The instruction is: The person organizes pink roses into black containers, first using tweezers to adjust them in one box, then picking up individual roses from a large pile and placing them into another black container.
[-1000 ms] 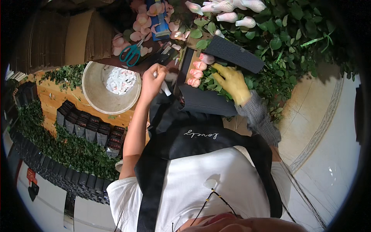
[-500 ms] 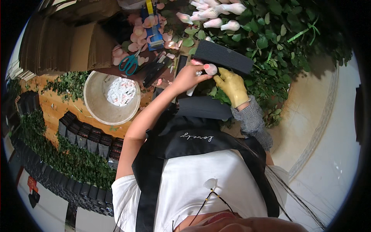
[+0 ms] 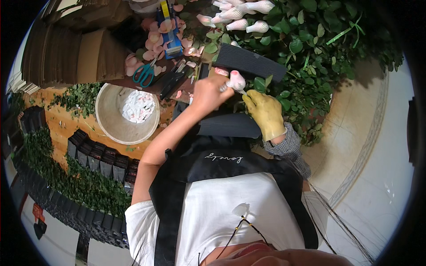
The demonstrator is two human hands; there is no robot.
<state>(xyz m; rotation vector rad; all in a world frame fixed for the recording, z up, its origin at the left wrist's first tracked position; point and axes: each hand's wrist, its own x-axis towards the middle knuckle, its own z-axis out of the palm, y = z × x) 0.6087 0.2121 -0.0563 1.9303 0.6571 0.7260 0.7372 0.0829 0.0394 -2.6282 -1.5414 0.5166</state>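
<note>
A pale pink rose [image 3: 236, 80] with white netting around its bud stands between my hands. My right hand [image 3: 265, 111], in a yellow glove, is closed around its stem just below the bud, with green leaves beside the fingers. My bare left hand [image 3: 210, 94] is at the bud's left side, fingers bent together and blurred. Something whitish shows at its fingertips, too small to make out. Another pink rose head [image 3: 221, 71] lies just beyond my left hand, beside a dark ribbed cardboard piece [image 3: 252, 62]. A second dark ribbed piece [image 3: 230, 125] lies against my apron.
To the left, a pale bucket [image 3: 103, 119] holds many small white pieces. Teal scissors [image 3: 144, 75], a blue tape dispenser [image 3: 173, 44] and loose petals lie on the table. Netted rose buds [image 3: 237, 24] and leafy stems [image 3: 306, 48] fill the far right. Cardboard sheets [image 3: 93, 55] stand far left.
The rose has tipped more upright and shifted slightly left. My left hand has turned and moved from gripping across the bud to its lower left side. My right hand has dropped a little, toward me.
</note>
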